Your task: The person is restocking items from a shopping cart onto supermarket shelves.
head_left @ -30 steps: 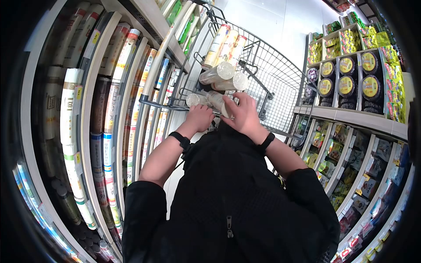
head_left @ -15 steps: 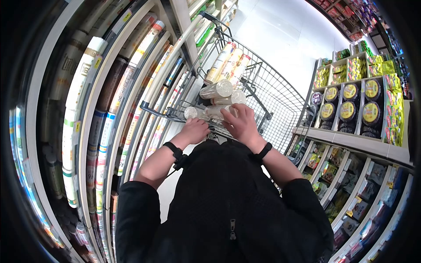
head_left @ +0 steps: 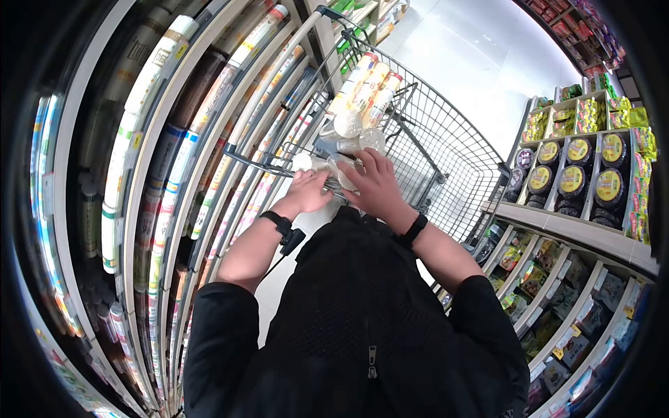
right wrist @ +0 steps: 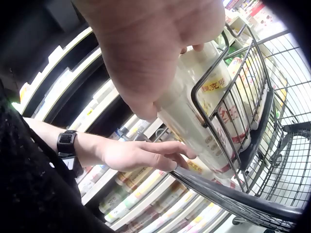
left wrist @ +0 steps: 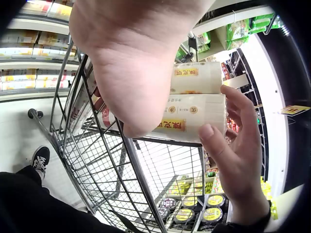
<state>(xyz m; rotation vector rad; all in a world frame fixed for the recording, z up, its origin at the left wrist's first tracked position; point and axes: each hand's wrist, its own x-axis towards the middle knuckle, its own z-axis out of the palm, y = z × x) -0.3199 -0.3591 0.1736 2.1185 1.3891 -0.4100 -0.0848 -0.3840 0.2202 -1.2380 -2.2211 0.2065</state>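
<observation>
Clear-wrapped white cylindrical packs (left wrist: 189,116) with yellow labels lie side by side at the cart's handle end. My right hand (head_left: 376,191) grips the end of one pack; in the left wrist view the right hand (left wrist: 238,155) has its thumb on one side and fingers on the other. My left hand (head_left: 306,193) touches the packs beside it. In the right wrist view the left hand (right wrist: 133,154) has extended fingers near the cart's dark rim (right wrist: 218,190). Its palm hides part of the packs in the left wrist view.
The wire cart (head_left: 453,150) holds several red-topped tubes (head_left: 366,87) at its far left. Shelves of cylindrical packs (head_left: 150,76) stand close on the left. On the right are shelves with yellow-lidded black tubs (head_left: 578,150) and bagged goods. Pale floor (head_left: 474,49) shows beyond the cart.
The pack under my right hand has turned from slanted to nearly level, then slanted again, and the hand now covers more of it. My left hand has stayed beside the packs. The head view has shifted.
</observation>
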